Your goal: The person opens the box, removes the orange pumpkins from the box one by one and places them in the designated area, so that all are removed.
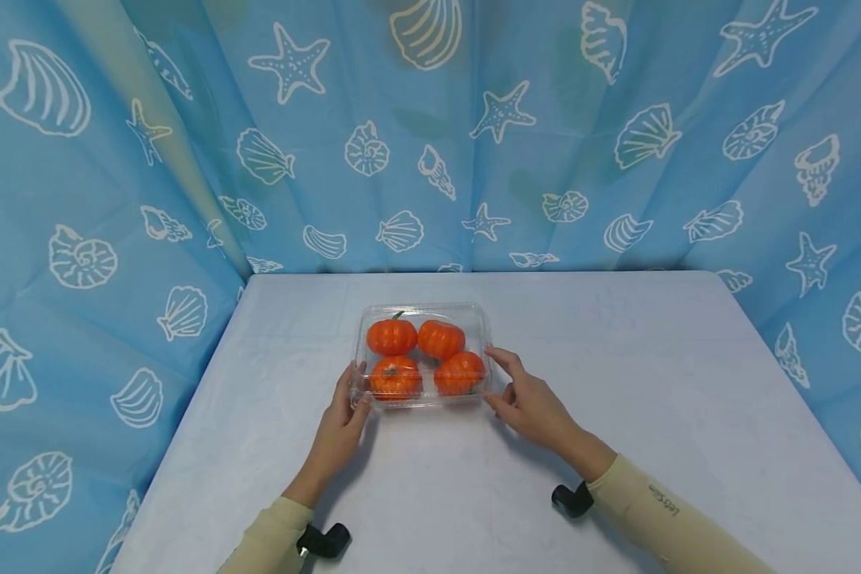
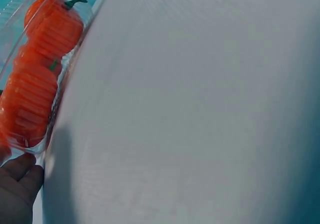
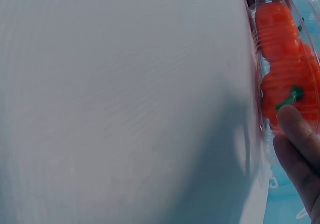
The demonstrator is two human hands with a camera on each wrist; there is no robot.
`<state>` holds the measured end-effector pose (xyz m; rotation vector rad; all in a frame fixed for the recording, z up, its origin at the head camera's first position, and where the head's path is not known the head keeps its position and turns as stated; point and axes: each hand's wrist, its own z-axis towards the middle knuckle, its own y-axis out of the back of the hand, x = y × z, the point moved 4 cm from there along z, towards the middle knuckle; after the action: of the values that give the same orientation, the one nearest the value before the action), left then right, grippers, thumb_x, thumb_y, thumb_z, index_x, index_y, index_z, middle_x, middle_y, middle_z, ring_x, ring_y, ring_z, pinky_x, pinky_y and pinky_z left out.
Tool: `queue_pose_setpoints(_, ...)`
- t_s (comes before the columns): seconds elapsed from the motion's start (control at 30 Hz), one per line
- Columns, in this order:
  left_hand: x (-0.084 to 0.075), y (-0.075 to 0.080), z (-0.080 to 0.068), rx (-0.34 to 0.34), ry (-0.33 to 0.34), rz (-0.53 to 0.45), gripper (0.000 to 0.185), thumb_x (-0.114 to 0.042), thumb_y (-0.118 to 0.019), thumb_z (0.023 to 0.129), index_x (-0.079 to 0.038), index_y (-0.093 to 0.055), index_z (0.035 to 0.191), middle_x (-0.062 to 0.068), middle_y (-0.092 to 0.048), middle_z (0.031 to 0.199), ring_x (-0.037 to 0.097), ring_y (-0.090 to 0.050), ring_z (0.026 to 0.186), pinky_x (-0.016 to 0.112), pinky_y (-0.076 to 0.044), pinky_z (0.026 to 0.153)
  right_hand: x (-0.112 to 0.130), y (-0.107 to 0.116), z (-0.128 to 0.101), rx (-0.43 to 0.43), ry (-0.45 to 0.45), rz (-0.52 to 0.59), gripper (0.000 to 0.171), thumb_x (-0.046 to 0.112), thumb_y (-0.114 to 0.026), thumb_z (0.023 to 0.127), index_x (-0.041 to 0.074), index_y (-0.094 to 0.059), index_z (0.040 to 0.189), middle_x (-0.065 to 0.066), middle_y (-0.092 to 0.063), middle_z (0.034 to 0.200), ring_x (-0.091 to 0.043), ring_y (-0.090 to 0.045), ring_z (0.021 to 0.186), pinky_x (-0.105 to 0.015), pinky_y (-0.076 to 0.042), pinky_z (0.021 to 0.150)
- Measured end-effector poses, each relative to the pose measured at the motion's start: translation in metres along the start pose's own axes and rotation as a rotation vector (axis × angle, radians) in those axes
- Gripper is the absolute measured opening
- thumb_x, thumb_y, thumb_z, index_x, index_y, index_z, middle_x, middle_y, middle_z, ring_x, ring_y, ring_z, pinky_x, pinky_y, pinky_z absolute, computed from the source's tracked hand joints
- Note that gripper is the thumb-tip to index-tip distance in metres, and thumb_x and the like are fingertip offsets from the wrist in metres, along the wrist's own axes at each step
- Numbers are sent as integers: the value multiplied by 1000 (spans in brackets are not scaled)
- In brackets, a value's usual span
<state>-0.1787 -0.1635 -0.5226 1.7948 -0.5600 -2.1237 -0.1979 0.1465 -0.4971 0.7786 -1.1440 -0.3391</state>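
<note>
A clear plastic box (image 1: 430,401) with its lid over the top sits at the middle of the white table. Inside lie several small orange pumpkins (image 1: 391,337), some with green stems showing. My left hand (image 1: 339,434) grips the box's left end, thumb at the front corner and fingers along the side, partly hidden. At the opposite end my right hand (image 1: 534,406) touches the box with its fingertips, the fingers mostly straight and spread. The right wrist view shows its thumb and a finger (image 3: 297,129) close to a pumpkin with a green stem (image 3: 290,98), outside the plastic.
The white tablecloth (image 1: 617,343) spreads around the box on all sides. Behind and beside the table hangs a blue curtain (image 1: 430,183) printed with white shells and starfish. A black wrist camera (image 1: 324,540) sits on the left wrist, and another camera (image 1: 572,500) on the right.
</note>
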Motion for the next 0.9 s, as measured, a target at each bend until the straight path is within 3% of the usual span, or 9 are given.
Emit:
queue_pose_setpoints(0.1, 2, 2, 0, 11, 5, -5, 64, -21, -51, 108, -8, -19, 162, 11, -38, 161, 34, -40, 145, 58, -37, 112, -1, 1, 0, 9, 5, 29, 74, 16, -75, 94, 14, -32, 154, -14, -64, 129, -4, -52, 53, -23, -50, 52)
queue_pose_setpoints(0.17, 4, 4, 0, 17, 11, -5, 64, -22, -51, 108, -10, -19, 162, 11, -38, 162, 34, -41, 144, 57, -37, 112, -1, 1, -1, 16, 5, 33, 73, 17, -75, 94, 15, -33, 154, -8, -70, 108, -3, -52, 53, -23, -50, 53)
queue_pose_setpoints(0.23, 4, 6, 0, 18, 18, -4, 64, -22, -52, 108, -12, -20, 162, 13, -38, 161, 35, -42, 143, 58, -37, 112, -2, 2, -1, 22, 3, 35, 73, 19, -76, 94, 14, -35, 154, 2, -66, 84, -4, -52, 54, -23, -50, 53)
queue_pose_setpoints(0.33, 5, 8, -1, 8, 9, -10, 63, -19, -53, 107, -12, -23, 162, 17, -40, 159, 37, -45, 141, 58, -37, 112, -2, 3, -2, 35, 6, 47, 73, 22, -76, 94, 14, -36, 154, 10, -61, 70, -4, -54, 56, -24, -50, 56)
queue_pose_setpoints(0.53, 6, 10, -2, 5, -28, -51, 65, -19, -54, 107, -10, -21, 163, 16, -41, 158, 36, -47, 139, 55, -40, 111, -6, 6, -1, 40, 23, 63, 76, 27, -77, 92, 16, -36, 156, 9, -64, 71, -3, -59, 61, -25, -51, 56)
queue_pose_setpoints(0.77, 8, 9, 1, -6, -35, -47, 78, -26, -67, 100, -14, -22, 163, 7, -42, 159, 33, -39, 145, 58, -37, 114, -7, 6, 0, 15, 69, 61, 80, 25, -80, 89, 21, -37, 157, 8, -66, 76, -1, -60, 63, -24, -51, 55)
queue_pose_setpoints(0.9, 9, 8, 3, -3, -38, -40, 85, -26, -71, 97, -15, -19, 164, 7, -41, 160, 31, -36, 147, 57, -34, 116, -5, 7, 0, -14, 124, 55, 78, 21, -81, 89, 21, -42, 156, -5, -72, 117, 0, -60, 66, -23, -54, 59)
